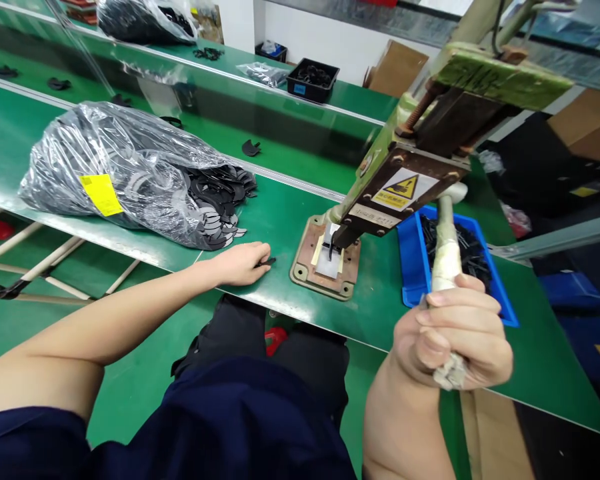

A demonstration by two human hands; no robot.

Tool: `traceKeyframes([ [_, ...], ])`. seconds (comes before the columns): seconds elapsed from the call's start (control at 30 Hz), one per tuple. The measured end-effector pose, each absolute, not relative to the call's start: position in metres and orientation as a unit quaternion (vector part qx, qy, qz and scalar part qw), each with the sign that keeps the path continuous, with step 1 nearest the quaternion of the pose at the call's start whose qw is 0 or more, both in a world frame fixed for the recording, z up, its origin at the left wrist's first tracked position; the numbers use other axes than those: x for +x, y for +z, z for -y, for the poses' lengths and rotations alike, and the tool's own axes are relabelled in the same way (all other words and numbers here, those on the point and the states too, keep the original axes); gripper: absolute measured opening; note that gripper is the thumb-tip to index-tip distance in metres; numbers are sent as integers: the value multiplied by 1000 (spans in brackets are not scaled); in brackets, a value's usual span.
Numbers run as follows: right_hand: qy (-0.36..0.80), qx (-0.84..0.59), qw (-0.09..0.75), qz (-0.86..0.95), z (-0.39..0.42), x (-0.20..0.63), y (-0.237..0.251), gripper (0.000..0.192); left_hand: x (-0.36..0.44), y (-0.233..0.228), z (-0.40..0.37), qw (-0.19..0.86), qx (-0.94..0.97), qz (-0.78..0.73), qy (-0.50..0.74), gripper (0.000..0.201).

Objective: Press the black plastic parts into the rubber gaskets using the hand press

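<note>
My right hand (453,333) is wrapped round the taped lever handle (445,247) of a green and brown hand press (365,170). The press ram reaches down to a small metal fixture (329,261) on the base plate (349,272), and a dark piece sits under its tip. Left of the base, my left hand (243,264) rests low over the green bench with curled fingers. A small black plastic piece (267,263) sticks out from between its thumb and fingers, mostly hidden. Beyond that hand lies a clear plastic bag (125,170) spilling flat black curved pieces (220,193).
Behind the press handle stands a blue bin (410,257) of black parts. A conveyor channel (290,150) behind the bench carries scattered black pieces (251,147). A black crate (313,80) and another filled bag (145,21) sit on the far shelf. The bench's front edge runs near my lap.
</note>
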State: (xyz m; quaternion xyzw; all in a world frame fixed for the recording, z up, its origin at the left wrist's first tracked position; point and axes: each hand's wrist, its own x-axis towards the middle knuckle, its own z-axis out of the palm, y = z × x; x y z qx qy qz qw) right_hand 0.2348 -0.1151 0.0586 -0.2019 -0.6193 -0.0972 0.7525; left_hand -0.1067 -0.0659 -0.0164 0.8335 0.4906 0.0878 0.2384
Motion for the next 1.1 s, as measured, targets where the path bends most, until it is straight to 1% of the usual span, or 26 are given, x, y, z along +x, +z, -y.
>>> traceKeyframes([
  [0.07,-98,-197,752,621,115,236,58,37,-99,-17,61,276,802,-512,137,20],
  [0.2,-110,-178,761,613,111,235,58,43,-81,-20,43,459,691,-510,228,36],
  [0.3,-114,-182,758,615,111,235,58,43,-66,-19,29,543,625,-483,285,50],
  [0.4,-104,-205,749,621,114,235,58,40,-50,-13,18,607,556,-459,332,44],
  [0.5,-106,-205,745,625,117,235,59,39,-34,-9,9,615,499,-471,389,38],
  [0.57,-109,-202,744,627,118,235,59,38,-25,-8,4,616,475,-481,405,41],
  [0.6,-107,-207,744,626,119,234,60,36,-21,-9,2,622,471,-479,402,41],
  [0.67,-101,-227,739,626,121,232,61,35,-12,-11,-2,634,482,-469,381,37],
  [0.77,-90,-252,734,624,124,231,62,35,-3,-16,-8,614,531,-464,354,29],
  [0.87,-103,-227,735,631,123,233,60,35,2,-17,-13,579,577,-470,332,28],
  [1.1,-92,-232,734,631,124,235,59,37,2,-10,-18,559,617,-466,300,26],
])
